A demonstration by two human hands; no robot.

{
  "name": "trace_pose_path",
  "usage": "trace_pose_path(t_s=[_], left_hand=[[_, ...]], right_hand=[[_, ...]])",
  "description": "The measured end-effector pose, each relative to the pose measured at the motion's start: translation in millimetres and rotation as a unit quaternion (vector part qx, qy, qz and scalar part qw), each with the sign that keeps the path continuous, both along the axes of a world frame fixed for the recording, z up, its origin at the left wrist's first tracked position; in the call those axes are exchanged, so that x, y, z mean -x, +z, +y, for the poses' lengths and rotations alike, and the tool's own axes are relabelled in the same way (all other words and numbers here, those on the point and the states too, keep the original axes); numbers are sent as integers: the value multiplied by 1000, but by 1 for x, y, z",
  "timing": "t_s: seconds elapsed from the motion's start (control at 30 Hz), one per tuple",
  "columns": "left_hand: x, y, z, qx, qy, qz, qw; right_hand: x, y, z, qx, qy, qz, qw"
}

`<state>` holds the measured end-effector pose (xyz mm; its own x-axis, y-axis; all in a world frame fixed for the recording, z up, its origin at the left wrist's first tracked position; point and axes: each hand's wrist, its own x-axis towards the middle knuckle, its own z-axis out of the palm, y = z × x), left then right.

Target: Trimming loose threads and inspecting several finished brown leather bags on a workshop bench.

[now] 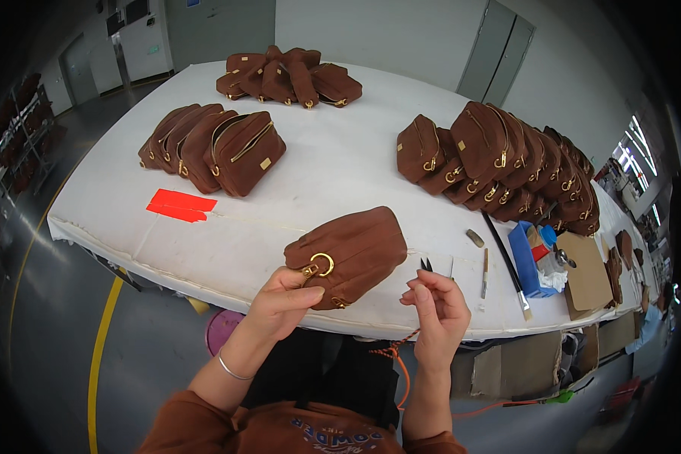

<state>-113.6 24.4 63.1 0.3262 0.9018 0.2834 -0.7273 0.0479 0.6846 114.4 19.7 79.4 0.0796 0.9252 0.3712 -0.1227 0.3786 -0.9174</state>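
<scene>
My left hand (280, 303) grips a brown zip bag (356, 253) by its near left end, next to a gold ring and clasp. The bag is tilted above the front of the white table. Just right of it, my right hand (437, 306) is raised with its fingers curled together. Two dark pointed tips (425, 264) show just beyond those fingers. Whether they belong to a tool in this hand or one lying behind it, I cannot tell. What the fingertips pinch, if anything, is too small to make out.
Brown bags stand in a row (242, 155) at left, a pile (284, 79) at the back and a large stack (507, 151) at right. Red tape (180, 205) marks the white table (340, 151). At right are a brush (511, 268), a blue bin (523, 261) and a cardboard box (585, 276).
</scene>
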Motion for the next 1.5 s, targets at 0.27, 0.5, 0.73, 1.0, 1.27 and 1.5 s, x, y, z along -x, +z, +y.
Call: trace_pose_path(t_s=[0.27, 0.5, 0.73, 1.0, 1.27, 1.5], left_hand=[[7, -18, -6, 64, 56, -22, 996], [6, -13, -10, 51, 58, -61, 995], [8, -22, -12, 50, 63, -50, 996], [11, -34, -13, 107, 99, -18, 989], [10, -37, -17, 133, 317, 258, 903], [0, 2, -12, -257, 465, 509, 677]], right_hand=[[29, 7, 10, -21, 61, 96, 993], [46, 8, 10, -74, 36, 55, 995], [56, 10, 8, -106, -9, 47, 993], [61, 15, 10, -130, -9, -53, 990], [67, 0, 21, -103, 41, -56, 992], [79, -13, 23, -94, 81, -63, 990]])
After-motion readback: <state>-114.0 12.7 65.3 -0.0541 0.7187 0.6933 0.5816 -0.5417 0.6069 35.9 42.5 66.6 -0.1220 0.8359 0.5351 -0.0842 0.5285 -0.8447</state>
